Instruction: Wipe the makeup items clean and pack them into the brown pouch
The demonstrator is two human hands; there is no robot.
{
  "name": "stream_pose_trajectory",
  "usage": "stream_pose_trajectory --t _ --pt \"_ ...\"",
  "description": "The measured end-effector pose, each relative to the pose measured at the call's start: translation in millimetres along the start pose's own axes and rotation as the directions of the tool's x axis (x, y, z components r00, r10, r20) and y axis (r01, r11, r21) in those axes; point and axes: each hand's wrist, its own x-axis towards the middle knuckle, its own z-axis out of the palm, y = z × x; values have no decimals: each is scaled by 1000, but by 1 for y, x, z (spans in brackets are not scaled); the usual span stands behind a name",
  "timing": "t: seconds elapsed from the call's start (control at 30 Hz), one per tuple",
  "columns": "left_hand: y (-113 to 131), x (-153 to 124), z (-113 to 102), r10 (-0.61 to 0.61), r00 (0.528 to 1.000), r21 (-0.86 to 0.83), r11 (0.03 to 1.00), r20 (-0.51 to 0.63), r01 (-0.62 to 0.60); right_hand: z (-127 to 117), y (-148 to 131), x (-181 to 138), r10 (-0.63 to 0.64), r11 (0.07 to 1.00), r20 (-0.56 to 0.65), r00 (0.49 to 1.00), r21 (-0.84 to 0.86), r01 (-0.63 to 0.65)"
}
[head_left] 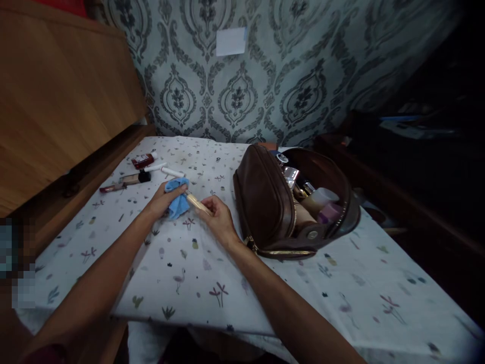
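My left hand [163,201] is closed on a small blue cloth [178,198], pressing it around one end of a slim beige cosmetic tube [197,203]. The other end of that tube is pinched in my right hand [219,218]. Both hands hover just above the white patterned tablecloth [197,273], left of an open brown leather pouch [265,202].
The pouch holds several cosmetics [318,202]. More makeup lies at the far left of the table: a red bottle [143,161], a white stick [172,172], a foundation tube with a black cap [134,178] and a thin dark-red tube [110,188]. A wooden headboard [56,101] stands left.
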Motion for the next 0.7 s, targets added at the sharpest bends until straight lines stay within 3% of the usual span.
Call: stream_pose_trajectory --t 0.33,0.53,0.7 --pt "-1 -2 1 -17 999 -108 994 -27 14 -3 -3 -3 26 998 140 990 -68 -17" --pt "-5 0 11 -32 998 -237 971 -62 17 1 -9 -6 88 994 220 972 48 -101" --pt "-8 -2 30 -97 995 -327 939 32 102 2 -9 -7 98 992 188 977 58 -111"
